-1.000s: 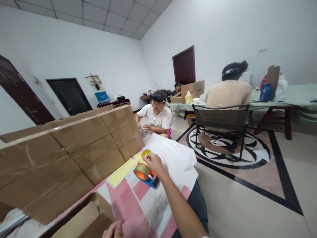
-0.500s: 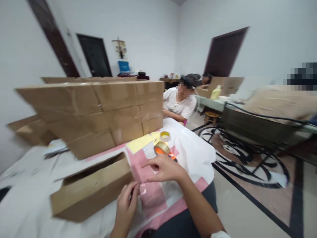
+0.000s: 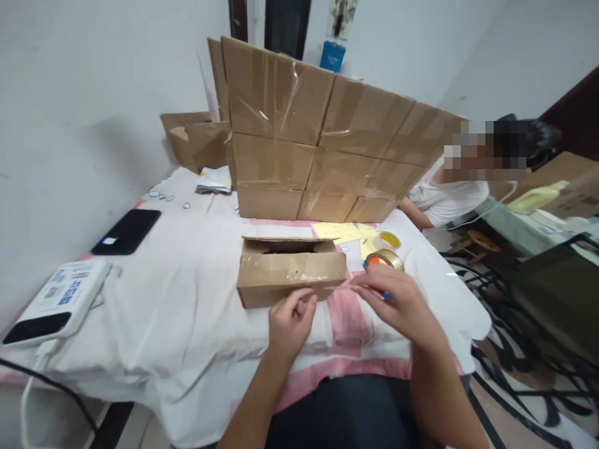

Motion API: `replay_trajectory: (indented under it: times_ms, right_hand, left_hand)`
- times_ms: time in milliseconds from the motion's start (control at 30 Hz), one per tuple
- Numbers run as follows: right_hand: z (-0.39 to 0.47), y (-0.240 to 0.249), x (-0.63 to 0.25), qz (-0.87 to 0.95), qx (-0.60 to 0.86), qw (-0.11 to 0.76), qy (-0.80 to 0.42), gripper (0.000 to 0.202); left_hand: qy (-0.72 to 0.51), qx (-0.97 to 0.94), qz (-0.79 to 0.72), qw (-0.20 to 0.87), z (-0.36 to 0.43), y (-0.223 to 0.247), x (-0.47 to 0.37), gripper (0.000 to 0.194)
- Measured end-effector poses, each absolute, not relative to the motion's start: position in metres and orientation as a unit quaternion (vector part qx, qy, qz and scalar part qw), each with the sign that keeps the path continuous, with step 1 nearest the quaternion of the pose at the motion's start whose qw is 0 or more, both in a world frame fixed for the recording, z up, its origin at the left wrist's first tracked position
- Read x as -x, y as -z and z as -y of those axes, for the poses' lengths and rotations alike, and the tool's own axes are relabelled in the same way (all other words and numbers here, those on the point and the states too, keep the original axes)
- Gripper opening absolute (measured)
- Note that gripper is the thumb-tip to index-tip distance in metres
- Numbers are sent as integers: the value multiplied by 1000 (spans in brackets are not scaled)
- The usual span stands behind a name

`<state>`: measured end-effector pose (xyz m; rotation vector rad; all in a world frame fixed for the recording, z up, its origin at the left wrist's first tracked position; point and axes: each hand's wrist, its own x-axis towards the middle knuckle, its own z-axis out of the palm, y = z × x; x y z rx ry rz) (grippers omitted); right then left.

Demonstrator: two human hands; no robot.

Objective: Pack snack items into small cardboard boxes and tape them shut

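A small brown cardboard box [image 3: 285, 268] lies on the cloth-covered bed, its slot-like opening towards the far side. My left hand [image 3: 291, 321] is closed in a pinch at the box's near face; whatever lies between its fingertips is hidden. Just past the box's right end, my right hand [image 3: 395, 302] is closed with thumb and fingertips together. A faint thin line runs between the hands, too fine to name. Beyond my right hand lies a roll of tan packing tape [image 3: 393, 259], with orange showing inside. A second tape roll [image 3: 389, 239] with a yellow core lies behind it.
A wall of taped cardboard boxes [image 3: 322, 137] stands across the far side. At left are a black phone [image 3: 127, 232] and a white power bank [image 3: 60, 299] with a cable. A person in a white shirt [image 3: 449, 193] sits at right, near a wooden stool [image 3: 477, 245].
My view has swung left and down, bringing the phone and power bank into sight. My right hand has moved from beside my left fingertips to farther right, widening the gap between them.
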<state>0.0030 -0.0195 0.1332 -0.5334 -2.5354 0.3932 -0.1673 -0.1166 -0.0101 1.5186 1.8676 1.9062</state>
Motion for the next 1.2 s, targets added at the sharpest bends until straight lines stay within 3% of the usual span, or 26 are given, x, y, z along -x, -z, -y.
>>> replay_trajectory:
  times_ms: [100, 200, 333, 467, 667, 933, 1133, 1200]
  right_hand:
    - [20, -167, 1, 923, 180, 303, -155, 8]
    - [22, -193, 15, 933, 161, 272, -172, 16]
    - [16, -196, 49, 951, 125, 186, -212, 22]
    - [-5, -166, 88, 957, 134, 138, -218, 21]
    - [-34, -118, 118, 957, 201, 107, -181, 19]
    - [-40, -107, 116, 949, 235, 139, -160, 20]
    - [-48, -102, 113, 901, 393, 109, -148, 58]
    - [-52, -100, 111, 872, 439, 137, -169, 57]
  left_hand:
    - [-648, -465, -593, -114, 128, -18, 206, 19]
    - [-527, -483, -661, -228, 132, -54, 244, 40]
    - [-331, -597, -725, -89, 128, -79, 264, 35]
    - [-289, -606, -741, -16, 131, -74, 259, 36]
    - [-287, -607, -741, -24, 134, -66, 259, 41]
    - [-288, -646, -703, -74, 133, -68, 236, 42]
    - [-293, -674, -665, -134, 127, -43, 212, 37]
    - [-305, -668, -660, -159, 126, -37, 211, 33]
